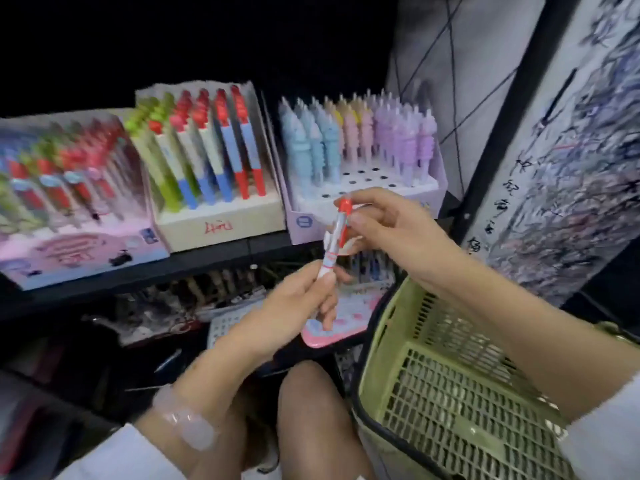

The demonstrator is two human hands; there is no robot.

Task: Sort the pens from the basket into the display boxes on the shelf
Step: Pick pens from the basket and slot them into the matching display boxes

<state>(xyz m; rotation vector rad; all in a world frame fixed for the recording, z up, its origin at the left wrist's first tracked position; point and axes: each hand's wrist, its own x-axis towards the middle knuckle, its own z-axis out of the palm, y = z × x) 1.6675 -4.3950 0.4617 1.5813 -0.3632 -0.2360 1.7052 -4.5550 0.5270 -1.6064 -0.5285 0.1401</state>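
Knee and white sleeves sit lowest in frame, green basket (450, 393) at 5 o'clock with the right forearm lying across its rim; what shows of its floor looks bare.

Left hand (294, 303) fingers (327, 306) curled round the lower barrel of the pen (334, 242), thumb pressing it. Right hand (388, 230) fingers (360, 220) pinch the red cap end at the top. Pen is held near upright, slightly tilted, between both hands at frame centre, in front of the shelf (214, 259) edge, touching no box.

Handling guess: light, stiff plastic, smooth so a bit slippery; clip and cap are the weak bits. Best hold is mid-barrel with a two- or three-finger pinch, leaving the tip end free to drop into a hole.

At 12 o'clock from the pen, the pastel box (363, 188) has open holes in its front rows, filled behind with blue, pink and purple pens. At 10 o'clock, the cream box (221, 223) holds red, blue and green pens, which look the closer match to the red-capped pen. At 9 o'clock, the pink box (79, 251), blurred. Lower shelf clutter unreadable.
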